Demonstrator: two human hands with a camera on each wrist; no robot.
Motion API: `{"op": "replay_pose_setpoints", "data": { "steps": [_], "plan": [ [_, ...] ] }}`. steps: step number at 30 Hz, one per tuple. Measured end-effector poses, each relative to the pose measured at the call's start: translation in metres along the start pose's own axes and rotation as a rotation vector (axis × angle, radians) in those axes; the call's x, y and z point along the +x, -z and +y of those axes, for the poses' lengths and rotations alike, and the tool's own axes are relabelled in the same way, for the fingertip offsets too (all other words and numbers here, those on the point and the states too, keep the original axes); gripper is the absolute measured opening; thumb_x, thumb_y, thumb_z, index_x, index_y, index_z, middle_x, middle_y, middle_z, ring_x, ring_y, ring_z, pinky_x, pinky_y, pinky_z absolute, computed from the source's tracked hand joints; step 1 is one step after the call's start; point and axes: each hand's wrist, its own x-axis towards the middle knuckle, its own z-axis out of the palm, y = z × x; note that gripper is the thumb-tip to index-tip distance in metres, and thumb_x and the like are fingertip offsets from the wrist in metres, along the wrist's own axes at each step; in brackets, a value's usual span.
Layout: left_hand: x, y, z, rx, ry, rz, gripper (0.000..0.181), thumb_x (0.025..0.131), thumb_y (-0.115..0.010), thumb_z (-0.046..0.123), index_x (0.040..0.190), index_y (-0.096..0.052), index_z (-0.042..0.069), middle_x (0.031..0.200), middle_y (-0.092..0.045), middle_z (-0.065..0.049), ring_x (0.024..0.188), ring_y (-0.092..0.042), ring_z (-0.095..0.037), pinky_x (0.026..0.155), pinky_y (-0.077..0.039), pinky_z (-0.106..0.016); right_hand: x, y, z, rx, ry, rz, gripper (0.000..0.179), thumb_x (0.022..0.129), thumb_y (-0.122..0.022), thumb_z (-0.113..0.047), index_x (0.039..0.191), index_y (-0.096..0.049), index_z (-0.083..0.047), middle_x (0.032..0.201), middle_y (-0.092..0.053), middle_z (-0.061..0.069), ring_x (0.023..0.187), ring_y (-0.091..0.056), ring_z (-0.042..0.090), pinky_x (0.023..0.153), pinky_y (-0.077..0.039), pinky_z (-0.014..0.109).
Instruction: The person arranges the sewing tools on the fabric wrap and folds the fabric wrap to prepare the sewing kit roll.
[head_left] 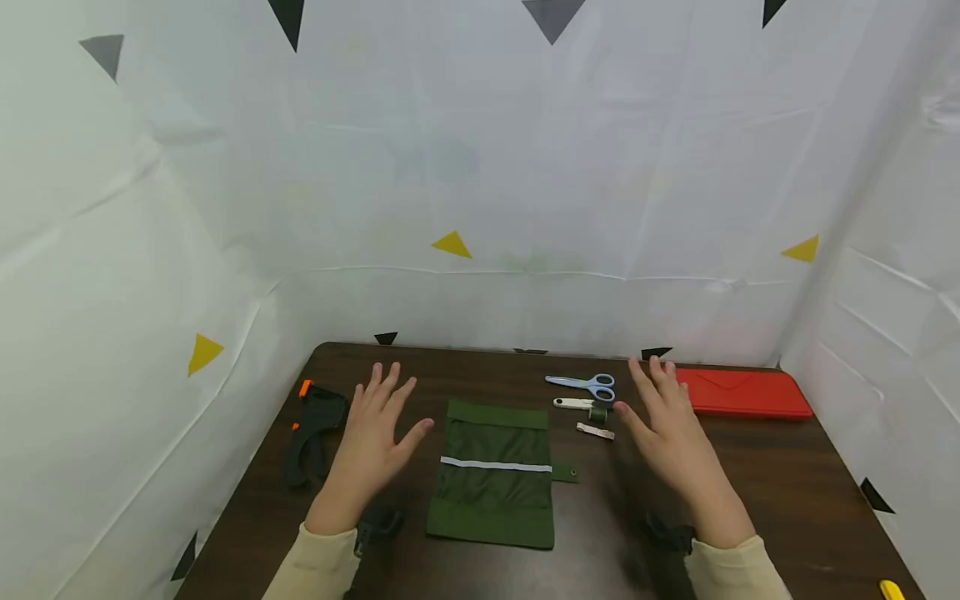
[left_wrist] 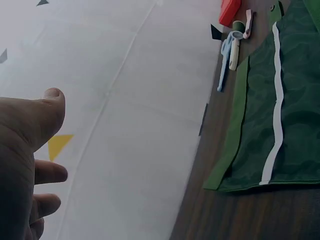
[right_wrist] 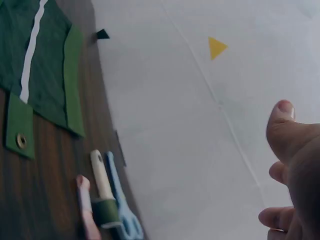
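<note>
My left hand point(head_left: 369, 442) hovers over the left part of the table with fingers spread, holding nothing. The right hand point(head_left: 675, 442) is raised likewise on the other side, its fingers spread too. Between them a green cloth roll-up pouch point(head_left: 495, 500) lies flat and unfolded, a white strip point(head_left: 495, 465) across its middle and a tab point(head_left: 564, 473) with a metal snap at its right side. Near the right fingertips lie light blue scissors point(head_left: 581, 384), a white-handled tool point(head_left: 572, 403), a spool of green thread point(head_left: 597, 414) and a small pinkish folded strip point(head_left: 596, 432).
A red case point(head_left: 742, 393) lies at the back right of the dark table point(head_left: 600, 550). Left of my left hand is a black clamp-like tool point(head_left: 315, 425) with orange tips. Something yellow point(head_left: 891, 590) sits at the front right. White sheeting point(head_left: 525, 167) encloses the back and sides.
</note>
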Motion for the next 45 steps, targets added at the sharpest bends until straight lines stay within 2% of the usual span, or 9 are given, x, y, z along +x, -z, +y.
{"op": "replay_pose_setpoints", "data": {
  "steps": [3, 7, 11, 15, 19, 24, 30, 38, 45],
  "plan": [
    [-0.007, -0.006, -0.004, -0.057, 0.033, -0.042, 0.073, 0.106, -0.067, 0.055, 0.162, -0.053, 0.011, 0.180, -0.030, -0.013, 0.172, -0.013, -0.037, 0.135, -0.013, -0.067, 0.004, -0.009, 0.003, 0.147, -0.083, -0.007, 0.075, 0.113, -0.055, -0.051, 0.176, -0.024, -0.026, 0.181, -0.018, 0.024, 0.169, -0.007, 0.050, 0.128, -0.011, 0.078],
    [-0.017, -0.019, -0.011, -0.140, 0.115, -0.127, 0.064, 0.108, -0.067, 0.049, 0.158, -0.057, 0.011, 0.178, -0.036, -0.011, 0.170, -0.020, -0.038, 0.131, -0.024, -0.069, 0.006, -0.026, 0.012, 0.402, -0.247, 0.000, 0.069, 0.115, -0.045, -0.056, 0.174, -0.031, -0.024, 0.179, -0.031, 0.020, 0.167, -0.022, 0.046, 0.126, -0.021, 0.078],
    [-0.025, -0.034, -0.016, -0.239, 0.182, -0.201, 0.054, 0.108, -0.068, 0.044, 0.153, -0.062, 0.015, 0.175, -0.042, -0.008, 0.166, -0.030, -0.039, 0.126, -0.032, -0.071, 0.009, -0.046, 0.027, 0.636, -0.382, 0.063, 0.063, 0.116, -0.042, -0.055, 0.167, -0.044, -0.018, 0.167, -0.051, 0.015, 0.156, -0.045, 0.036, 0.128, -0.036, 0.061],
    [-0.029, -0.048, -0.019, -0.356, 0.175, -0.274, 0.046, 0.109, -0.069, 0.040, 0.148, -0.067, 0.017, 0.174, -0.043, -0.005, 0.166, -0.030, -0.037, 0.127, -0.032, -0.070, 0.013, -0.067, 0.046, 0.834, -0.480, 0.126, 0.053, 0.116, -0.048, -0.048, 0.154, -0.056, -0.013, 0.136, -0.070, -0.003, 0.131, -0.063, 0.021, 0.105, -0.053, 0.037],
    [-0.032, -0.062, -0.023, -0.441, 0.150, -0.332, 0.039, 0.109, -0.069, 0.036, 0.143, -0.069, 0.016, 0.173, -0.046, -0.003, 0.167, -0.030, -0.036, 0.126, -0.032, -0.070, 0.017, -0.081, 0.063, 0.936, -0.520, 0.108, 0.037, 0.115, -0.058, -0.036, 0.141, -0.061, -0.010, 0.113, -0.069, -0.012, 0.106, -0.067, 0.017, 0.084, -0.051, 0.028],
    [-0.034, -0.078, -0.029, -0.475, 0.150, -0.381, 0.034, 0.110, -0.069, 0.034, 0.141, -0.070, 0.021, 0.171, -0.048, -0.003, 0.166, -0.032, -0.037, 0.127, -0.032, -0.070, 0.020, -0.081, 0.069, 0.850, -0.501, 0.017, 0.038, 0.112, -0.064, -0.030, 0.143, -0.059, -0.008, 0.107, -0.060, 0.000, 0.090, -0.059, 0.018, 0.073, -0.048, 0.026],
    [-0.039, -0.087, -0.035, -0.445, 0.075, -0.411, 0.038, 0.110, -0.069, 0.028, 0.146, -0.066, 0.016, 0.173, -0.042, -0.009, 0.166, -0.026, -0.043, 0.125, -0.032, -0.072, 0.026, -0.078, 0.070, 0.671, -0.498, -0.090, 0.042, 0.110, -0.068, -0.029, 0.146, -0.060, -0.008, 0.100, -0.061, 0.005, 0.088, -0.059, 0.019, 0.073, -0.048, 0.029],
    [-0.050, -0.098, -0.031, -0.338, 0.111, -0.355, 0.037, 0.104, -0.076, 0.018, 0.141, -0.070, 0.018, 0.166, -0.051, -0.007, 0.160, -0.037, -0.042, 0.121, -0.041, -0.067, 0.020, -0.087, 0.068, 0.608, -0.479, -0.103, 0.041, 0.107, -0.073, -0.027, 0.143, -0.067, -0.009, 0.095, -0.061, 0.004, 0.086, -0.059, 0.021, 0.071, -0.048, 0.030],
    [-0.040, -0.097, -0.032, -0.346, 0.105, -0.314, 0.029, 0.101, -0.080, 0.017, 0.129, -0.072, 0.024, 0.164, -0.054, -0.004, 0.158, -0.041, -0.038, 0.121, -0.043, -0.065, 0.024, -0.089, 0.063, 0.499, -0.457, -0.046, 0.035, 0.104, -0.077, -0.026, 0.133, -0.073, -0.008, 0.097, -0.062, 0.008, 0.086, -0.055, 0.023, 0.069, -0.044, 0.031]
  ]
}}
